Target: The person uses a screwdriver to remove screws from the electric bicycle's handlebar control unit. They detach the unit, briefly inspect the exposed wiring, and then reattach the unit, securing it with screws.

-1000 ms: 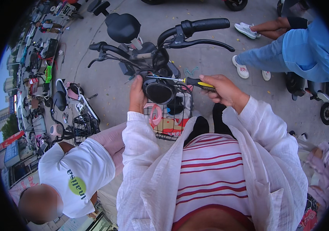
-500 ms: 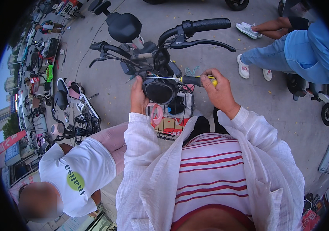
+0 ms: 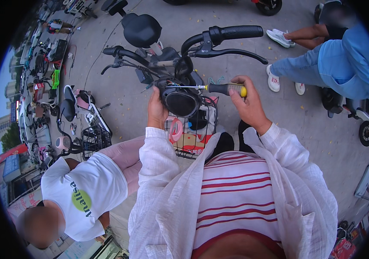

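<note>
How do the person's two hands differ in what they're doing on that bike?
The left hand grips the round black headlight housing from its side, while the right hand holds a black-and-yellow-handled screwdriver. The left hand sits low beside the wire front basket; the right is raised nearer the black handlebar grip. Both come out of white sleeves.

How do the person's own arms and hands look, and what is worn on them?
Both arms wear long, loose sleeves of thin white crinkled fabric, reaching to the wrists. The left hand and the right hand are bare: no gloves, no visible rings or watch.
</note>
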A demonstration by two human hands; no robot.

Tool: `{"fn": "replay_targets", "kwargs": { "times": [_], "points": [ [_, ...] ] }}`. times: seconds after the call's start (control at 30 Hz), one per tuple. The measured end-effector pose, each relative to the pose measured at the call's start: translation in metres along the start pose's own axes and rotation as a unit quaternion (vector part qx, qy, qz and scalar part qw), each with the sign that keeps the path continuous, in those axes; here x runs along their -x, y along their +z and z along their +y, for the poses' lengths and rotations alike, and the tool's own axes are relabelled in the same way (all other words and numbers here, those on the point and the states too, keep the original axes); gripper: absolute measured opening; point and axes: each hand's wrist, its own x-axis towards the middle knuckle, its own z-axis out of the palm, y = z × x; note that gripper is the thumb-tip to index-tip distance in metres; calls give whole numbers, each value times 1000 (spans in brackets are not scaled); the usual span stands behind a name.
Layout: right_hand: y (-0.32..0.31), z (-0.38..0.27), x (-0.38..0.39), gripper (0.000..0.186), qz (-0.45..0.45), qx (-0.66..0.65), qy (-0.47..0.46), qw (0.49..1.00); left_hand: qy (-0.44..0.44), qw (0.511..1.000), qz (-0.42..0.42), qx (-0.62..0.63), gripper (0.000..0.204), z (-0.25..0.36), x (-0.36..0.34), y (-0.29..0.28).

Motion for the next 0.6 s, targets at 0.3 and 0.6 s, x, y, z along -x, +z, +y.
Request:
{"fn": "replay_targets", "kwargs": {
  "times": [0.3,0.6],
  "points": [
    [-2,6,-3,31,14,-72,93,993,44,996,-63,-42,48,-4,2,-4],
    [6,14,-9,27,21,-104,127,986,157,985,68,-17,38,-15,-1,2]
  ]
}}
